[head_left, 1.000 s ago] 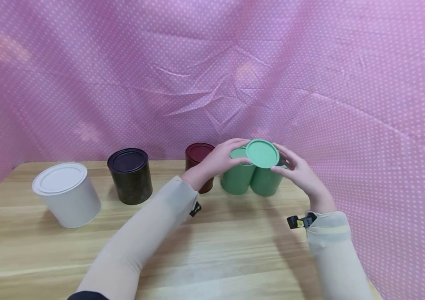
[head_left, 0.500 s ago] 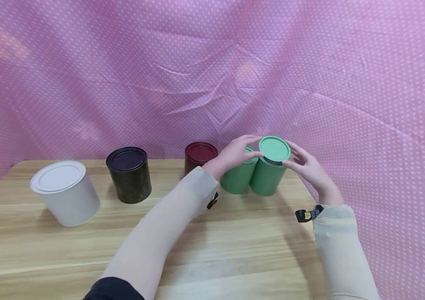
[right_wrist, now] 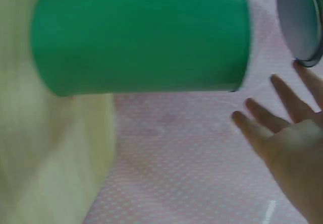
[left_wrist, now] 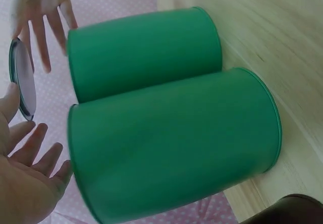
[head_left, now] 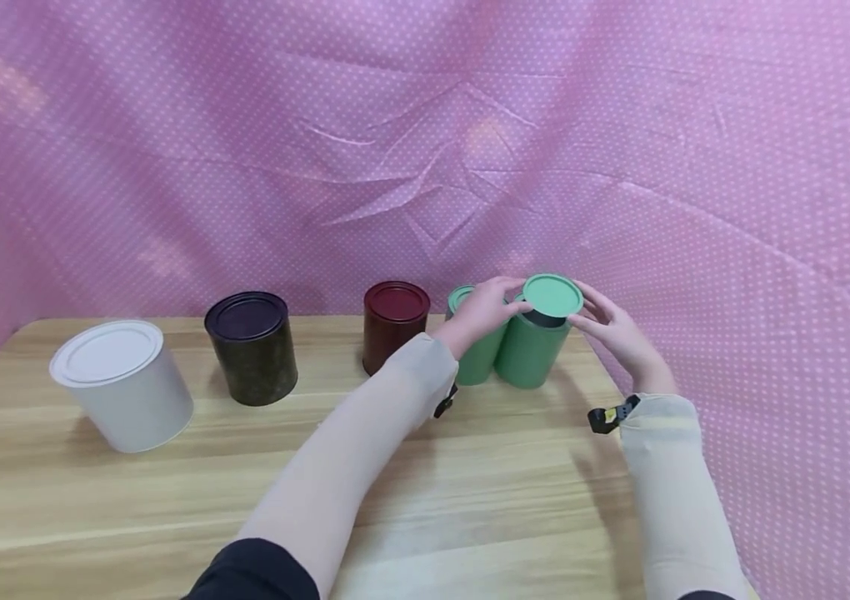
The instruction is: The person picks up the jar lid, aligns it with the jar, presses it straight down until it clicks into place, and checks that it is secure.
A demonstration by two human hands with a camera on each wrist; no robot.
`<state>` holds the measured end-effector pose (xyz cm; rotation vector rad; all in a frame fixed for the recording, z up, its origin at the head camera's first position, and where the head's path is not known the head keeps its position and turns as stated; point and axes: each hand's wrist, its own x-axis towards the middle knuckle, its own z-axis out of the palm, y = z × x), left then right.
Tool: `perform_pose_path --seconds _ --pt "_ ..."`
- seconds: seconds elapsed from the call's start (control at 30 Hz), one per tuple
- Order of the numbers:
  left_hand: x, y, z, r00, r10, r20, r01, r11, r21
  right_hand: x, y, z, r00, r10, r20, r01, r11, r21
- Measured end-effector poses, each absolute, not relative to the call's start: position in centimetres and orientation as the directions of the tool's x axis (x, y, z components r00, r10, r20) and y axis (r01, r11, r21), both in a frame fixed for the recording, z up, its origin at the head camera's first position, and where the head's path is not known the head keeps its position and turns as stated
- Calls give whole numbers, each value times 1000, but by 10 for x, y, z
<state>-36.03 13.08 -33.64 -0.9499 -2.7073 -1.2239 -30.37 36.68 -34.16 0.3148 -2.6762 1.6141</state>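
A round green lid [head_left: 552, 296] is held between my two hands, above the right one of two tall green cans [head_left: 530, 358]. My left hand [head_left: 483, 312] pinches its left edge and my right hand [head_left: 618, 337] its right edge. A dark opening shows beneath the lid at the can's top. In the left wrist view the lid [left_wrist: 25, 77] stands apart from both cans' rims. Partly behind my left hand is the other green can [head_left: 476, 362]. The right wrist view has the lid's pale underside [right_wrist: 300, 22] by the fingertips of my right hand [right_wrist: 298, 148].
To the left on the wooden table [head_left: 470, 500] stand a dark red can [head_left: 391, 337], a black can [head_left: 254, 358] and a wide white can [head_left: 132, 400], all with lids on. A pink dotted cloth [head_left: 425, 167] hangs behind and at the right.
Both hands have carried the green lid rightward, from in front of the gap between the two green cans to above the right can. The cans stay where they stood.
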Motion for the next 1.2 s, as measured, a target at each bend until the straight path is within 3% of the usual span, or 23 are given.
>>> perform_pose_path --seconds 0.57,1.2 --pt "-380 143 -343 -818 551 166 525 598 606 -326 377 -365 -988 -153 3 -71 444 -893" --pt "-382 145 -338 -819 568 80 513 662 546 -330 383 -366 -982 -189 4 -106 533 -839"
